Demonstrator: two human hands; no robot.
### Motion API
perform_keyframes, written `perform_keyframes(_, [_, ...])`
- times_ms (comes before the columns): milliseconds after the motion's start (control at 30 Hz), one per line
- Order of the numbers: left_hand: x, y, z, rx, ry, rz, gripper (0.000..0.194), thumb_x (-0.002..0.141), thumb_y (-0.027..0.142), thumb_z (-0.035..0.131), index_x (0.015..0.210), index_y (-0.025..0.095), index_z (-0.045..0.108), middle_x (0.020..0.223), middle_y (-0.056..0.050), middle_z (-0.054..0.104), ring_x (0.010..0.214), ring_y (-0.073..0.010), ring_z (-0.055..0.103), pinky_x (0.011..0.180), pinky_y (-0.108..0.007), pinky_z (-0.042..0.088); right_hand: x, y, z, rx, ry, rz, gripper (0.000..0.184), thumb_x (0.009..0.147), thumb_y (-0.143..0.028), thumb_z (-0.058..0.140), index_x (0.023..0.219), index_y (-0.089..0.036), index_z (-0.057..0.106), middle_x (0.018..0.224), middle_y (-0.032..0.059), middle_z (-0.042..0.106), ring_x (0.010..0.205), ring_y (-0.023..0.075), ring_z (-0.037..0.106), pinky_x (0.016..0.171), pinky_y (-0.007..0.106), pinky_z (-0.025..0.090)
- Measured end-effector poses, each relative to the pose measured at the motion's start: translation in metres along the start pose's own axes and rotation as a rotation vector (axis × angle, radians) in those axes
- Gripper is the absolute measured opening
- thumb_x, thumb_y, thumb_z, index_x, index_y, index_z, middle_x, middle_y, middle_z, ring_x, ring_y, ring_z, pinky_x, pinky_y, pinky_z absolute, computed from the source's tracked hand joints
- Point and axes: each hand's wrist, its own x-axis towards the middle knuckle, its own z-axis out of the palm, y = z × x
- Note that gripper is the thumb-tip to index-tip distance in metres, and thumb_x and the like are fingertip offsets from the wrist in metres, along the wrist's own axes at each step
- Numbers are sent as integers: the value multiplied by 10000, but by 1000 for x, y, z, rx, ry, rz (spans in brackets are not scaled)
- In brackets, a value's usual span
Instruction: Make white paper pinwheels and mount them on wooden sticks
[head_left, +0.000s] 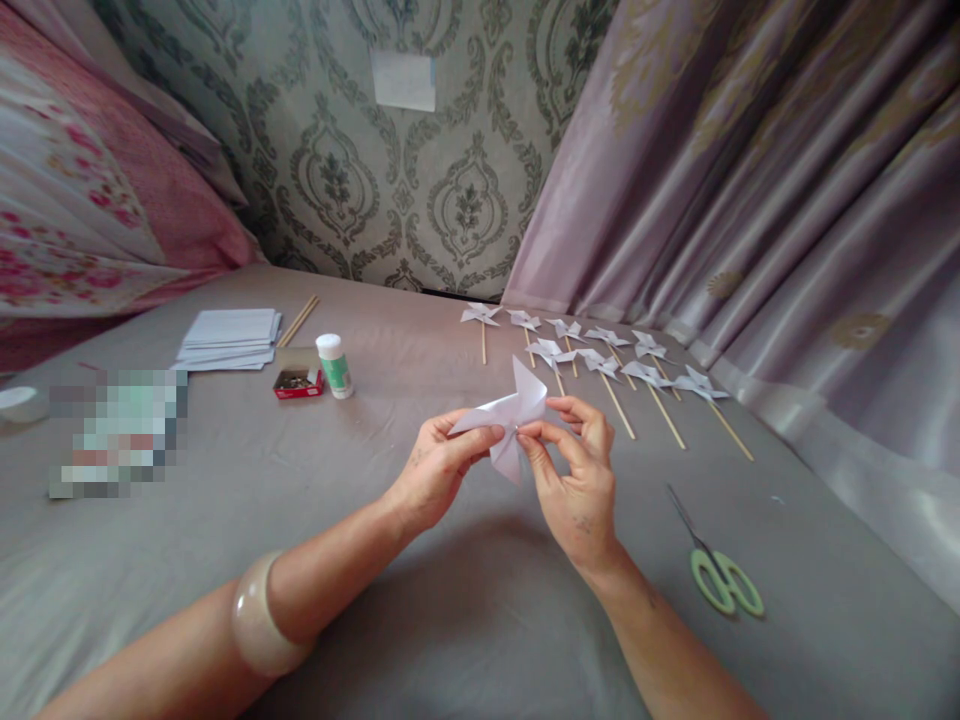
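A white paper pinwheel [517, 405] is held up in front of me, its folded blades pointing outward. My left hand [442, 465] grips it from the left, thumb pressed on the paper near the middle. With thumb and index finger, my right hand [574, 480] pinches at the pinwheel's centre, where a tiny shiny point shows, perhaps a pin. Other fingers of the right hand reach behind the paper. No stick can be seen on this pinwheel. Farther off, several finished pinwheels [600, 365] on wooden sticks lie in rows.
Green-handled scissors [724, 580] lie at right. Behind my left hand are a glue stick [334, 368], a red box [298, 384] of small metal pieces, wooden sticks [298, 322] and a paper stack [229, 338]. A blurred item [124, 430] and white roundish object [22, 403] lie left.
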Motion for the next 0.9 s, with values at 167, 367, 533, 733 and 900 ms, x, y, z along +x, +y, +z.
perform_keyframes(167, [0,0,1,6,16,28,138,634,253,768,684,136,717,678,-28,667,633,-121,565,637,-247,439,0,0,0,0,-2,-3,72,863,-240,601,844,-241,671,1108,65,547,1096,233,498,916,433,430])
perform_keyframes(367, [1,-2,-1,46,24,40,148,638,261,772,699,138,718,693,-27,672,628,-121,563,643,-254,434,-1,1,1,10,-7,13,80,862,-254,600,837,-243,675,1111,66,544,1094,235,499,924,442,429])
perform_keyframes(533, [1,-3,-2,76,-2,58,183,640,267,781,759,140,727,734,-41,693,664,-143,589,656,-264,450,0,0,1,34,-23,48,76,856,-260,610,826,-235,675,1117,64,538,1081,223,500,933,432,425])
perform_keyframes(733, [1,-4,-1,159,14,102,210,626,290,796,770,148,736,728,-43,691,676,-154,593,658,-265,452,1,-2,0,107,-67,139,99,841,-289,622,796,-235,691,1106,67,549,1078,225,513,938,440,429])
perform_keyframes(900, [0,-2,-1,237,28,125,235,607,300,810,775,153,737,689,-29,672,619,-131,558,603,-239,424,1,1,1,188,-95,257,132,821,-323,639,771,-219,701,1094,77,553,1091,227,523,946,424,438])
